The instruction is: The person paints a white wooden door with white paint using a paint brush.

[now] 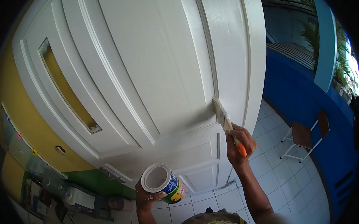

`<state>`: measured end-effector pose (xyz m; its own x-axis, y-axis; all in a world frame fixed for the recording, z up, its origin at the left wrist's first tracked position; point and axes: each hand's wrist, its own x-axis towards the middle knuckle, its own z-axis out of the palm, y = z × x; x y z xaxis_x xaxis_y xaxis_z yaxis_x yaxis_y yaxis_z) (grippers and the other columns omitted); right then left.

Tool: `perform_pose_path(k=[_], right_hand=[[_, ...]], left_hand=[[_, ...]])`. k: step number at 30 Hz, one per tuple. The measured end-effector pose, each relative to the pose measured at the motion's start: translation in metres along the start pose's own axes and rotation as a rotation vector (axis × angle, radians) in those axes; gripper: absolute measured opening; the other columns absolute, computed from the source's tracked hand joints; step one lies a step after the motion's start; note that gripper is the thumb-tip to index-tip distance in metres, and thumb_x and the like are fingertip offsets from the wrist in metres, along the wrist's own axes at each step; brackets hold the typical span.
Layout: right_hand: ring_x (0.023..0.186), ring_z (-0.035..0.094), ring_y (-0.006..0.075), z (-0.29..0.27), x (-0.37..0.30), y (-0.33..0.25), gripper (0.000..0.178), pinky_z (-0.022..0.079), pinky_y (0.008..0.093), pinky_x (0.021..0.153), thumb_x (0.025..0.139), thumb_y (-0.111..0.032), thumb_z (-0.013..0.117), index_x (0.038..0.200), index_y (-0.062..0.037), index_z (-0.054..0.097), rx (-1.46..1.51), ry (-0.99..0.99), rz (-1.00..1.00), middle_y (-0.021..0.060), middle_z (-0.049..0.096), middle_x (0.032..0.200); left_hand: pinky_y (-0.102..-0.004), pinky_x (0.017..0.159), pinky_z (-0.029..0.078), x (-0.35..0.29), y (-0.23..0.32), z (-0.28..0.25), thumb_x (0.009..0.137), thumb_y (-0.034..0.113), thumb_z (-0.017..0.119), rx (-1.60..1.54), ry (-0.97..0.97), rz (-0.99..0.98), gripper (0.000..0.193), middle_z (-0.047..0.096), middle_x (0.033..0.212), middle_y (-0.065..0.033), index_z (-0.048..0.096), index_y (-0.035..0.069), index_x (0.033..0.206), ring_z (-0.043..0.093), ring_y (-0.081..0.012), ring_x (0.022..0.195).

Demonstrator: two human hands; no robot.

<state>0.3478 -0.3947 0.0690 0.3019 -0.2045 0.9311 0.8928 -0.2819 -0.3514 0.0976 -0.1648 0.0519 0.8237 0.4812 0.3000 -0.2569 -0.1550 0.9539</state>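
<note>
My right hand [238, 143] grips a flat paintbrush [223, 115] with an orange handle. Its white bristles press against the white panelled door [149, 63], at the moulding near the door's right edge. My left hand [147, 197] holds a small open paint can [163, 182] from below. The can has a white inside and a blue, yellow and white label. It hangs tilted in front of the door's lower panels.
A yellow and green wall [17, 118] lies left of the door, with clutter on a low shelf [58, 194] below it. To the right are a white tiled floor [288, 175], a blue wall [306, 108], a brown chair [305, 136] and plants [341, 66].
</note>
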Motion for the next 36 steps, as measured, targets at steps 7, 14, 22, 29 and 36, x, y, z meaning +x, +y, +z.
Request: perform_pose_path(k=[7,14,22,29,36], right_hand=[[0.073,0.074,0.0295,0.057,-0.094,-0.088,0.02,0.058,0.0343,0.062,0.07,0.009,0.076,0.085,-0.0027,0.07,0.191,-0.194,0.178,0.0166,0.074,0.088],[0.076,0.075,0.0245,0.066,-0.087,-0.084,0.013,0.059,0.0315,0.068,0.076,0.007,0.075,0.087,0.0004,0.071,0.536,-0.26,0.474,0.0167,0.077,0.091],[0.075,0.074,0.0244,0.016,-0.077,-0.029,0.014,0.058,0.0303,0.062,0.076,0.007,0.079,0.085,-0.0018,0.072,-0.194,0.142,0.139,0.0162,0.076,0.093],[0.082,0.072,0.0284,0.098,-0.157,-0.119,0.026,0.058,0.0325,0.06,0.065,0.002,0.08,0.088,-0.0083,0.074,0.17,-0.182,0.052,0.0165,0.073,0.097],[0.088,0.077,0.0267,0.06,-0.13,-0.063,0.017,0.062,0.0327,0.074,0.076,0.009,0.08,0.087,-0.0016,0.072,0.379,-0.105,0.391,0.02,0.077,0.102]], left_hand=[[-0.036,0.09,0.056,-0.026,0.004,-0.03,0.057,0.032,0.094,0.017,0.083,-0.094,0.087,0.071,0.111,-0.0121,0.06,-0.006,0.127,0.07,-0.0216,0.099],[-0.0353,0.088,0.057,-0.033,0.001,-0.056,0.056,0.035,0.095,0.061,0.109,-0.012,0.09,0.07,0.112,-0.0111,0.059,-0.007,0.126,0.07,-0.021,0.099],[-0.035,0.087,0.057,-0.043,-0.011,-0.081,0.055,0.037,0.096,0.135,0.08,-0.089,0.091,0.069,0.111,-0.0107,0.059,-0.006,0.126,0.069,-0.0206,0.099],[-0.0372,0.094,0.055,-0.051,-0.026,-0.094,0.052,0.033,0.095,0.119,0.063,-0.159,0.096,0.066,0.118,-0.0086,0.057,-0.002,0.133,0.066,-0.0225,0.105],[-0.0391,0.098,0.053,-0.044,-0.031,-0.116,0.052,0.033,0.095,0.147,-0.016,-0.199,0.106,0.061,0.127,-0.0117,0.046,-0.002,0.14,0.063,-0.024,0.114]])
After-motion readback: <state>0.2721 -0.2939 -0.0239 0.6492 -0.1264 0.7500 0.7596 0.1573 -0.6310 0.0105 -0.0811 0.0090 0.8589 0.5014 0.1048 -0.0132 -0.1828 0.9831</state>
